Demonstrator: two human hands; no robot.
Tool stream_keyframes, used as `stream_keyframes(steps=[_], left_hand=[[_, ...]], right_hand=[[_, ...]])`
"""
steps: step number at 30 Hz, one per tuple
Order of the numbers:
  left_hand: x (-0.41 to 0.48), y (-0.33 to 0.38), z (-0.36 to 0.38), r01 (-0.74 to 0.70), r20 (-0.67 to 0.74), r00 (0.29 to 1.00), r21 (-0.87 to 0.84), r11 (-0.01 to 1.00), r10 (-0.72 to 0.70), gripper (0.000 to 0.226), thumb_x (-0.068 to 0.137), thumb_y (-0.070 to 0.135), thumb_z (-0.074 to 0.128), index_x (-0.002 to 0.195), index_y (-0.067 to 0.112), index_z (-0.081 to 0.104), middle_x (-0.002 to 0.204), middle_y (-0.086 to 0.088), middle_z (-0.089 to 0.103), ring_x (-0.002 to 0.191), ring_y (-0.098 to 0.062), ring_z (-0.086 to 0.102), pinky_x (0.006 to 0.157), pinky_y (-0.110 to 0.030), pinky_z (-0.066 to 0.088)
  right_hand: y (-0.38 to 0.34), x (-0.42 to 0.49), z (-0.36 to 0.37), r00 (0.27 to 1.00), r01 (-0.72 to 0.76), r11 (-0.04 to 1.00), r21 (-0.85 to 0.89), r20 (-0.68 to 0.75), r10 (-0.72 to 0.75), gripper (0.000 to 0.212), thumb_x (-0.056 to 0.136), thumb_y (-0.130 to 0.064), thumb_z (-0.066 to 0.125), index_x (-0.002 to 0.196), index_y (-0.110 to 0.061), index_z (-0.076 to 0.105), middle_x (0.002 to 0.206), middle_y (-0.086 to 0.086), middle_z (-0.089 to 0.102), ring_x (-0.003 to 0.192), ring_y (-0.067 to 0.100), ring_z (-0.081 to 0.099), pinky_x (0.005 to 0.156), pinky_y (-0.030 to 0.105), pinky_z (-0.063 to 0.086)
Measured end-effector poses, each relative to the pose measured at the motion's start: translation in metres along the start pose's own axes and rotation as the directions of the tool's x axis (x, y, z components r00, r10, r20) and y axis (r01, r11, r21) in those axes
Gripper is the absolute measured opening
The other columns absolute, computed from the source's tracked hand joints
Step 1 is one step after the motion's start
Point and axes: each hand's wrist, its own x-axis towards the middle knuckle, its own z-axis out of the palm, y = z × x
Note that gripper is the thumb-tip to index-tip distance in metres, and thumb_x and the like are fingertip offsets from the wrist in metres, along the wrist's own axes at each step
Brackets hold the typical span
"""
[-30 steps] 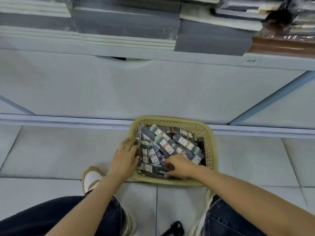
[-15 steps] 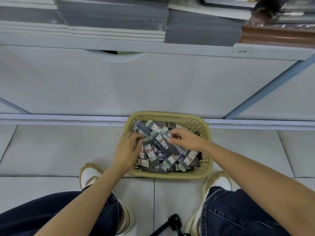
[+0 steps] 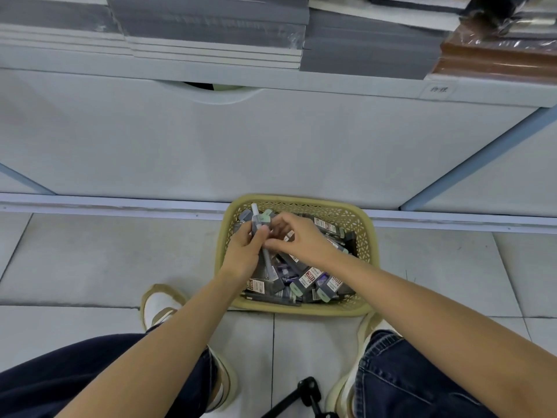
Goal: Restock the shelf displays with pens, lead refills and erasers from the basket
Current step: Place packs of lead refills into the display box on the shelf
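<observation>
Down on the pale tiled floor (image 3: 120, 260) sits one yellow plastic lattice basket (image 3: 369, 236), just in front of the white shelf base (image 3: 271, 146). It holds a loose heap of slim grey lead-refill cases (image 3: 307, 277) with pale green caps and red-and-white labels, overlapping too much to count. Two hands work above its left side. The left hand (image 3: 244, 254) grips a small bundle of cases (image 3: 258, 224), nearly upright. The right hand (image 3: 301, 239) curls its fingertips against that bundle; whether it pinches one I cannot tell.
</observation>
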Motion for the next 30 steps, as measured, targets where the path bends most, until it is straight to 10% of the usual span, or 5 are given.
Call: stream_keyframes(steps=[7,13,18,23,30], left_hand=[[-0.003,-0.014,-0.036,0.087,-0.066,0.994,0.018,0.996,-0.086,0.021,0.098,0.017,0.056,0.107,-0.002,0.055,0.069,-0.008,0.063,0.049,-0.017,0.055,0.048,-0.029,0.051],[-0.002,-0.021,-0.05,0.103,-0.13,0.987,0.074,0.992,-0.093,0.023,0.095,0.017,0.06,0.107,-0.002,0.054,0.066,-0.005,0.058,0.047,-0.014,0.053,0.048,-0.028,0.049],[0.0,-0.021,-0.052,0.118,-0.118,0.987,0.063,0.991,-0.11,0.023,0.095,0.016,0.059,0.107,-0.003,0.057,0.07,-0.008,0.063,0.053,-0.018,0.058,0.052,-0.029,0.054],[-0.001,-0.02,-0.054,0.154,-0.111,0.982,-0.018,0.988,-0.155,0.027,0.095,0.018,0.059,0.111,-0.004,0.058,0.081,-0.015,0.07,0.061,-0.022,0.065,0.059,-0.031,0.058],[-0.001,-0.015,-0.04,0.149,-0.109,0.981,-0.113,0.982,-0.162,0.019,0.094,0.018,0.061,0.11,0.008,0.06,0.091,-0.004,0.075,0.075,-0.014,0.073,0.052,-0.023,0.055]], right_hand=[[0.046,-0.009,-0.001,0.963,-0.153,0.955,-0.255,0.178,0.201,0.035,0.09,-0.032,0.066,0.12,-0.015,0.059,0.113,0.001,0.065,0.102,0.015,0.062,0.087,0.026,0.05],[0.048,-0.018,0.048,0.912,-0.206,0.944,-0.257,0.3,0.28,0.061,0.076,-0.064,0.068,0.118,-0.022,0.055,0.1,-0.005,0.063,0.088,0.01,0.059,0.07,0.024,0.047],[0.052,-0.012,0.064,0.947,-0.072,0.922,-0.38,0.264,0.182,0.026,0.09,-0.032,0.065,0.106,-0.012,0.063,0.1,0.006,0.067,0.088,0.019,0.06,0.069,0.026,0.04],[0.048,0.005,0.021,0.961,-0.261,0.964,-0.056,0.073,0.265,0.02,0.095,-0.016,0.057,0.113,-0.007,0.062,0.096,0.0,0.068,0.064,-0.002,0.061,0.053,0.011,0.045],[0.037,0.004,0.028,0.938,-0.344,0.881,0.324,0.167,0.304,0.031,0.089,-0.017,0.067,0.118,-0.011,0.059,0.11,0.004,0.07,0.093,0.017,0.071,0.084,0.032,0.057]])
